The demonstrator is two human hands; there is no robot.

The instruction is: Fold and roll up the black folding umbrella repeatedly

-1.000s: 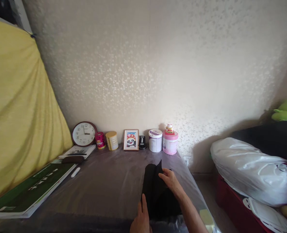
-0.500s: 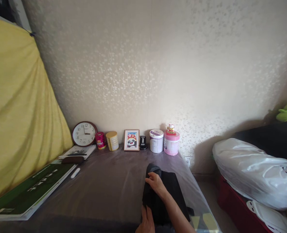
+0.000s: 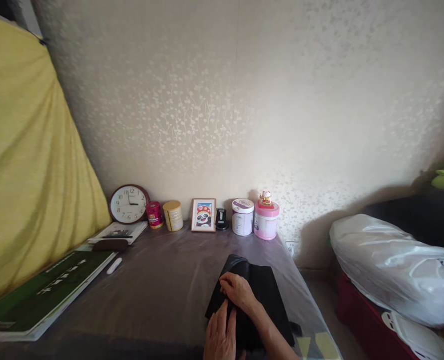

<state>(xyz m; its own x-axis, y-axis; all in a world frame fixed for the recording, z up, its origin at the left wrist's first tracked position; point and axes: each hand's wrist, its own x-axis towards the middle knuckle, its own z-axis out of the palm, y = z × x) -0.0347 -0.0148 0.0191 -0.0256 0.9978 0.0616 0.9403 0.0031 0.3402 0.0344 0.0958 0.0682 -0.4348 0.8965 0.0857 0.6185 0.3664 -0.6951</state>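
A flat, dark black fabric item [image 3: 269,295] lies at the right front of the table, with a short dark strap-like end at its right side. Its left part is spread out as a flap; I cannot tell its exact kind. My right hand [image 3: 240,292] reaches across it, fingers curled and pinched at the flap. Just below, my left hand [image 3: 220,330] rests on the flap's lower part with its fingers stretched out. The right forearm covers some of the black fabric, and its near edge is hard to make out.
Along the wall stand a clock [image 3: 129,204], a pink tin [image 3: 154,215], a yellow tin [image 3: 173,216], a framed panda picture [image 3: 203,215] and two round canisters. A green book [image 3: 56,287] and a white pen-like object [image 3: 114,266] lie left. A white plastic bag [image 3: 390,265] sits beyond the table's right edge.
The black fabric's left part has spread farther left. My right hand has moved slightly down and left with it, and my left hand has come up onto the flap, fingers laid out.
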